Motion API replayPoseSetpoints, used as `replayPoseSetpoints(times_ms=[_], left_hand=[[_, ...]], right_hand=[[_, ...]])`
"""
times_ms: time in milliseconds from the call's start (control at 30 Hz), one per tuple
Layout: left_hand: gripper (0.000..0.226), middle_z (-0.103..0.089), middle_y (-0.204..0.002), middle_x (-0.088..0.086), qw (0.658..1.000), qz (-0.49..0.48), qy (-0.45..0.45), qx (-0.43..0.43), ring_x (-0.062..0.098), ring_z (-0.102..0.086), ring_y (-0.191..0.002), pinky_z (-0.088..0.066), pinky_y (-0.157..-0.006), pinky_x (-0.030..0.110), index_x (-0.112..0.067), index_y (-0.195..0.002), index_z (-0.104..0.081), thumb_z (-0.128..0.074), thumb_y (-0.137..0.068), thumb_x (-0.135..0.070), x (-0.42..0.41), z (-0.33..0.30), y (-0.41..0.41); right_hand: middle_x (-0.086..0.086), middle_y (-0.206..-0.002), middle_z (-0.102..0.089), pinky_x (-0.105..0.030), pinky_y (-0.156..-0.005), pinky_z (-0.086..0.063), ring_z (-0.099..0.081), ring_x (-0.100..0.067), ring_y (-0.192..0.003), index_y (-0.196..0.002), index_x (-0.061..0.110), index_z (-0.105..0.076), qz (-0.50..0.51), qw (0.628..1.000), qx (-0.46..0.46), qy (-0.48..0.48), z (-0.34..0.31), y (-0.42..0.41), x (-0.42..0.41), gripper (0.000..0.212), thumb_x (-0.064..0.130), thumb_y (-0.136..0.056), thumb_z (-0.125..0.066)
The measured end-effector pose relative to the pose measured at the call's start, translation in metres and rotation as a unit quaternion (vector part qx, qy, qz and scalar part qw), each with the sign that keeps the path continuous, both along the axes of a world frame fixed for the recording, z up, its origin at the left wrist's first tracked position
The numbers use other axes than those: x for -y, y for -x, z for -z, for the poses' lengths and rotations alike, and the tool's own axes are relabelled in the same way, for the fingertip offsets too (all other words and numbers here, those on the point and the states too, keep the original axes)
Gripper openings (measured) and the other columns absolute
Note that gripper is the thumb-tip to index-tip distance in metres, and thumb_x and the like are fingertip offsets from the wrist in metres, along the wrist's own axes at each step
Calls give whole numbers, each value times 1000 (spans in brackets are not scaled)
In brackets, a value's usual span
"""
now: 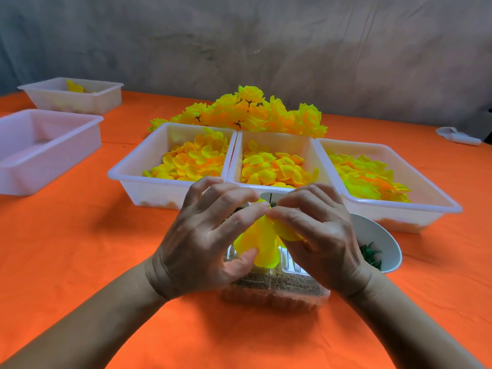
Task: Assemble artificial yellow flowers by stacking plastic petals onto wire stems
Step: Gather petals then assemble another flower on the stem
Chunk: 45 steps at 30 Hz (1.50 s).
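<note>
My left hand (210, 235) and right hand (316, 235) meet fingertip to fingertip, both pinching a yellow petal piece (262, 245) above a clear container (277, 287) on the orange surface (80, 249). A thin dark stem (269, 199), apparently wire, rises between my fingers. Three white trays (170, 182) of loose petals (194, 161) sit just beyond, finished flowers (250, 110) behind.

Soft, even light is falling from above and slightly in front, leaving the scene bright. The orange tablecloth (80, 249) is glowing strongly and tinting the white trays. The left hand (210, 235) and right hand (316, 235) are casting faint, diffuse shadows beneath them. The yellow petals (262, 241) are looking oversaturated, almost blown out. Wide-angle distortion is bending the table edges and stretching the forearms. The back wall (266, 43) is appearing soft, and fine detail is smearing throughout.
</note>
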<state>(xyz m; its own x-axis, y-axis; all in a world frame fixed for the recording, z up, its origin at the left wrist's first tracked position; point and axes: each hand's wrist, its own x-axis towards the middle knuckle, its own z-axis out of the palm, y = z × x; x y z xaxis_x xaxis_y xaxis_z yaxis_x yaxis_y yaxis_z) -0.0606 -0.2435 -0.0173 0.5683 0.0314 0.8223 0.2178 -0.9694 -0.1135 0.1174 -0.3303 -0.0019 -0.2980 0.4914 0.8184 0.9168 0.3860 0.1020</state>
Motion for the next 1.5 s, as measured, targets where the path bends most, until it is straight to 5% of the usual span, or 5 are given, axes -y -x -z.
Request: replayPoseSetpoints(times_ms=[167, 333, 1167, 1333, 1500], left_hand=[[53, -67, -107, 13, 1000, -5, 4, 6, 31, -63, -100, -41, -94, 50, -10, -112, -53, -74, -75, -41, 5, 1, -3], [19, -70, -97, 12, 1000, -17, -23, 11, 31, -66, -90, -42, -93, 46, -1, -93, -72, -65, -77, -10, 6, 3, -4], [10, -69, -80, 8, 1000, 16, -8, -16, 28, -63, -73, -49, -79, 40, -1, -75, -71, -62, -78, -1, 0, 13, -4], [23, -66, -83, 4, 986, 43, 161, -4, 25, -60, -83, -45, -80, 38, -5, -73, -70, -60, -80, -25, 5, 5, -2], [25, -64, -91, 2, 924, 56, 367, 95, 15, -62, -91, -49, -84, 27, -11, -89, -73, -75, -76, -31, 6, -5, -17]], right_hand=[[-8, -80, -66, -39, -71, -45, -62, -27, -71, -84, 4, -74, 5, 1000, 2, 4, 1, 1, 0, 8, 3, -78, -69], [-7, -82, -68, -40, -71, -45, -63, -27, -73, -85, 4, -74, -6, 1000, -4, 7, 3, -1, 0, 13, 10, -86, -62], [2, -88, -72, -36, -81, -42, -65, -22, -88, -81, 9, -74, -11, 999, -32, 42, 25, -10, 3, 30, 9, -94, -48], [3, -90, -71, -41, -81, -44, -62, -22, -93, -82, 12, -75, -19, 995, -55, 85, 20, -12, 6, 11, 4, -75, -70], [1, -90, -71, -45, -76, -46, -62, -25, -92, -82, 11, -74, -41, 990, -66, 118, 14, -12, 7, 7, 9, -75, -73]])
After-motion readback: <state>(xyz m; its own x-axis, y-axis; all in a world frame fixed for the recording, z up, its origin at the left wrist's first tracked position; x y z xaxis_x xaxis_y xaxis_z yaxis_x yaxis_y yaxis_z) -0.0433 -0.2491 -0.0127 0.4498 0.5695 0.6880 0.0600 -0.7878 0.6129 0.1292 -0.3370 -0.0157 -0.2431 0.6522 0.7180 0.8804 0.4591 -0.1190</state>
